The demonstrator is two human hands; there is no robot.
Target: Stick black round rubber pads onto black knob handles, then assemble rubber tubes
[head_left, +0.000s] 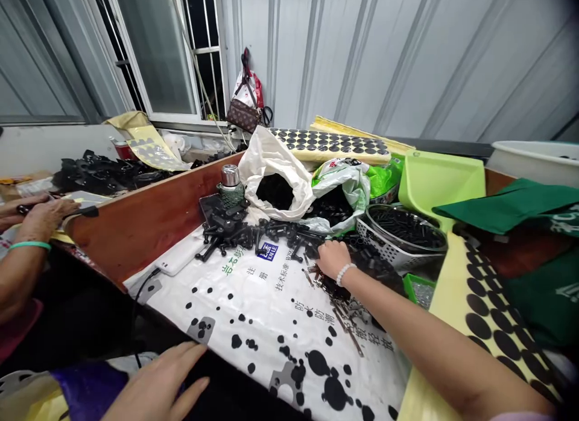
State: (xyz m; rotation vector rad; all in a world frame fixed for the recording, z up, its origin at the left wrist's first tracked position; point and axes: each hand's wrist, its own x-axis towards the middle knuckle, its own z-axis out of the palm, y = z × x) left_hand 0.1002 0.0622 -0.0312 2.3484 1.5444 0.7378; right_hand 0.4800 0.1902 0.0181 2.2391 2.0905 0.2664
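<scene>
My right hand (332,257), with a white bead bracelet at the wrist, reaches across the white printed sheet (271,312) into a pile of black plastic parts (253,231). Its fingers curl down among the parts, and what they grip is hidden. A heap of thin metal pieces (341,306) lies just under my forearm. My left hand (160,385) rests flat at the near edge of the table, fingers stretched out, holding nothing. Small black round stickers dot the sheet.
A white bag (275,167) and a green-white bag (344,183) hold more black parts. A metal basket (400,231), a green dustpan (438,180) and yellow sheets of black dots (488,324) stand to the right. Beyond a brown divider board (149,219), another person's hands (38,219) work at the left.
</scene>
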